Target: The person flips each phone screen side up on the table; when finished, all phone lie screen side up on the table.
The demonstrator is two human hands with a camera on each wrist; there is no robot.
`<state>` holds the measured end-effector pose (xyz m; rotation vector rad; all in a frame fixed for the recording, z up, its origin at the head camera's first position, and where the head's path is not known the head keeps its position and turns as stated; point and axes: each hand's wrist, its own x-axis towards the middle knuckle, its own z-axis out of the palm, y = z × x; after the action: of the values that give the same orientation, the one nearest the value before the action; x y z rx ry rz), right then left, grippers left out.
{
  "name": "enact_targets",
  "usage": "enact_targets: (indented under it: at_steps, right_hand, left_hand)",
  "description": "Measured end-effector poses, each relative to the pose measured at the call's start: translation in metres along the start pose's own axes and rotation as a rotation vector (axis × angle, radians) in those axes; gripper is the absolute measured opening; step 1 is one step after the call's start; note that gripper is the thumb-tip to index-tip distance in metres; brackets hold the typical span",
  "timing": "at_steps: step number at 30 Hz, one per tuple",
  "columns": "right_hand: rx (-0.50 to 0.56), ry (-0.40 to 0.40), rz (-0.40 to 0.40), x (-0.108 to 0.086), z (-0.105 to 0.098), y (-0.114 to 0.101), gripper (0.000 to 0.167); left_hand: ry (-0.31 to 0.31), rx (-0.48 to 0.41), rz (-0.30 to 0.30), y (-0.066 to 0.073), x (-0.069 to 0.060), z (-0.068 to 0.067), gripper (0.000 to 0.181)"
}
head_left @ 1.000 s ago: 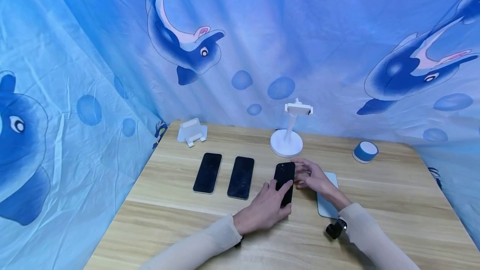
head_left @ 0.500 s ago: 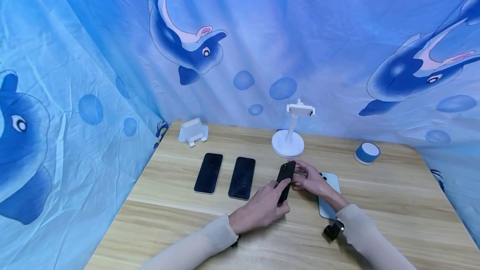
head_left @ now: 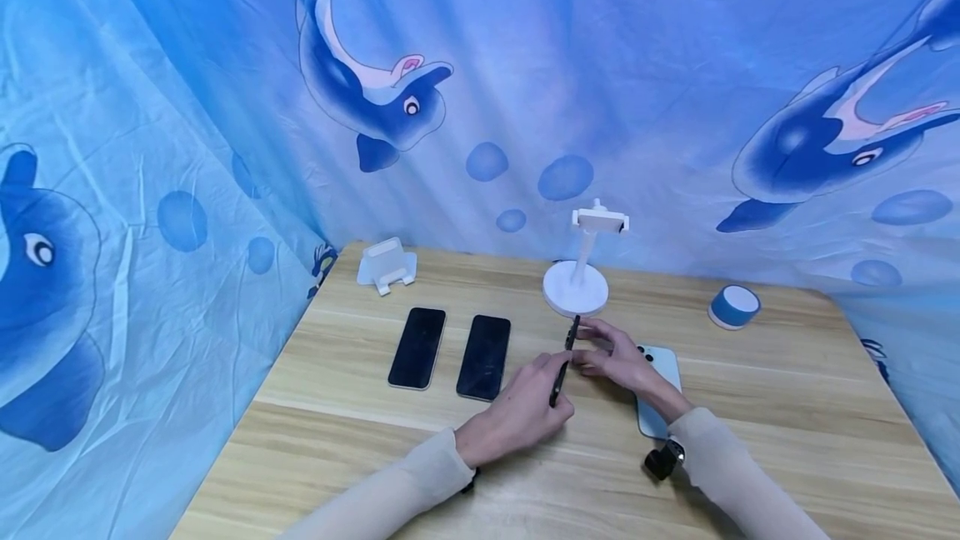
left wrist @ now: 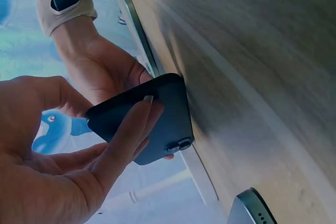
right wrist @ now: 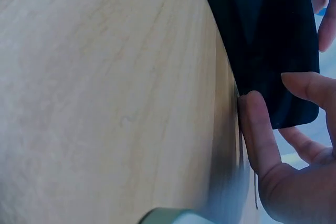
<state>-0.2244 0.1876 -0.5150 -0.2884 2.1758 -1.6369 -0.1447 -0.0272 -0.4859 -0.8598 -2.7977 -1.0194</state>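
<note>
Wooden table: left hand and right hand grip 1 phone.

Smooth wood-grain tabletop, faintly lustrous; backdrop of creased, softly shining cloth; round-based stand of smooth, matt plastic; held phone with smooth, faintly glossy face; sleeves of matt, fine cloth

On the surface, at left, lies one phone, a second phone just to its right. Right of that, a third phone is up on edge between left hand and right hand! A fourth phone lies farther right, under the wrist. Behind: one stand back left, another stand centre, cylinder right, curtain beyond.
</note>
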Motion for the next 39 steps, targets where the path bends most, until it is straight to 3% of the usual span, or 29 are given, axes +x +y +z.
enact_targets:
  at_steps: [7,13,20,28,39]
  right_hand:
    - [0.011,-0.02,-0.032,0.001,0.0,0.003,0.077]
    - [0.001,-0.048,-0.067,0.002,-0.002,0.005,0.084]
    - [-0.064,-0.018,-0.046,0.004,-0.003,0.007,0.085]
    - [-0.066,0.013,-0.033,0.007,0.0,0.005,0.083]
    - [-0.35,0.162,0.052,0.013,0.005,0.001,0.084]
  left_hand:
    - [0.047,0.025,-0.012,0.0,0.001,0.0,0.065]
    - [0.06,-0.068,-0.069,-0.005,0.001,-0.002,0.066]
    - [0.069,-0.103,-0.118,-0.011,0.001,-0.004,0.063]
    - [0.091,-0.14,-0.158,-0.018,0.0,-0.004,0.059]
    - [0.043,-0.177,-0.222,-0.028,-0.003,-0.004,0.056]
